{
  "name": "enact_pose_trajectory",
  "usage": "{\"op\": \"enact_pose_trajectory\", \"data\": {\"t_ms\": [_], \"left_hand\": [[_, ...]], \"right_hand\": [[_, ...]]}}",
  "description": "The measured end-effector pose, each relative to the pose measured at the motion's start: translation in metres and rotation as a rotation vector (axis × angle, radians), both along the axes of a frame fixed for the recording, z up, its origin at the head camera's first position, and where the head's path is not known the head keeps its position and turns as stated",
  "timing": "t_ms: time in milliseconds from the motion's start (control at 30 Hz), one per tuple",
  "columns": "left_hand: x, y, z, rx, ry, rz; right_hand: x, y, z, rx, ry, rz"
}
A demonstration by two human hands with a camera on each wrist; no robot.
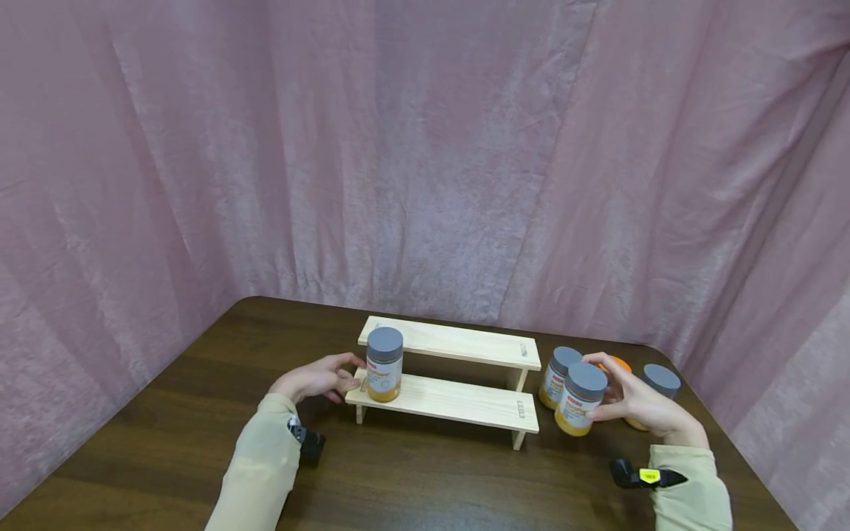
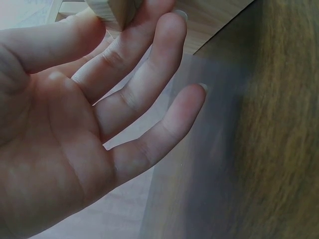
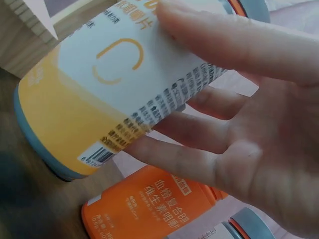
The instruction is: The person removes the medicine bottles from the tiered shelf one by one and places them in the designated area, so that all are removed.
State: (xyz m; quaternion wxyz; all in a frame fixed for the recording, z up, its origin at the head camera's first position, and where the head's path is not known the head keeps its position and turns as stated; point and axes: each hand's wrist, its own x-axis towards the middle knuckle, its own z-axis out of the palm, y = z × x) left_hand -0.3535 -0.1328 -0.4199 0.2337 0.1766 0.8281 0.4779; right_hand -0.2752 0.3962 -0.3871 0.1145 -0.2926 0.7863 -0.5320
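Note:
A two-step wooden shelf (image 1: 458,398) stands on the table, and my left hand (image 1: 324,377) is at the left end of its lower step. In the left wrist view, thumb and forefinger pinch a wooden corner (image 2: 115,14) while the other fingers stay loosely bent. One grey-lidded supplement bottle (image 1: 384,372) stands upright on that step, near its left end. To the right of the shelf, my right hand (image 1: 647,404) grips a second supplement bottle (image 1: 575,410), thumb on one side and fingers on the other. Its white and yellow label (image 3: 109,79) shows a large C.
Behind the gripped bottle is another grey-lidded bottle (image 1: 554,382) close to the shelf. An orange bottle (image 3: 149,201) and a further grey-lidded bottle (image 1: 662,378) are by the right hand, partly covered by it. A pink curtain (image 1: 425,162) hangs along the far edge of the brown table (image 1: 425,479).

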Motion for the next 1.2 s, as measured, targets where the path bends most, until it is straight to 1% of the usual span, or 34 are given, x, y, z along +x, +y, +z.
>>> {"op": "enact_pose_trajectory", "data": {"t_ms": [200, 300, 433, 600, 733, 900, 1033, 1133, 1200], "left_hand": [[-0.0001, -0.0001, 0.0006, -0.002, 0.003, -0.004], [-0.0002, -0.0005, 0.0005, -0.002, 0.001, -0.001], [-0.0001, -0.0006, 0.0004, -0.001, 0.001, 0.0], [0.0003, -0.0003, 0.0013, -0.003, 0.0, 0.001], [0.0007, 0.0, 0.002, -0.003, -0.002, 0.003], [0.0015, 0.0002, 0.0019, 0.001, 0.001, -0.001], [0.0008, 0.0005, 0.001, -0.003, -0.002, 0.004], [-0.0005, 0.0009, -0.0001, -0.004, -0.005, 0.01], [-0.0006, 0.0012, -0.0008, -0.006, -0.007, 0.013]], "right_hand": [[-0.0012, -0.003, 0.0006, 0.1, -0.065, -0.048], [-0.0017, -0.0048, 0.001, 0.137, -0.089, -0.05], [-0.0034, -0.0067, -0.0012, 0.153, -0.12, -0.009], [-0.0061, -0.0069, -0.0061, 0.143, -0.175, 0.047], [-0.0067, -0.0068, -0.0076, 0.146, -0.169, 0.052], [-0.0065, -0.007, -0.0069, 0.163, -0.156, 0.037], [-0.0065, -0.0069, -0.0059, 0.179, -0.118, 0.009], [-0.0074, -0.0069, -0.0064, 0.182, -0.086, 0.006], [-0.0077, -0.0068, -0.0075, 0.178, -0.084, 0.009]]}}
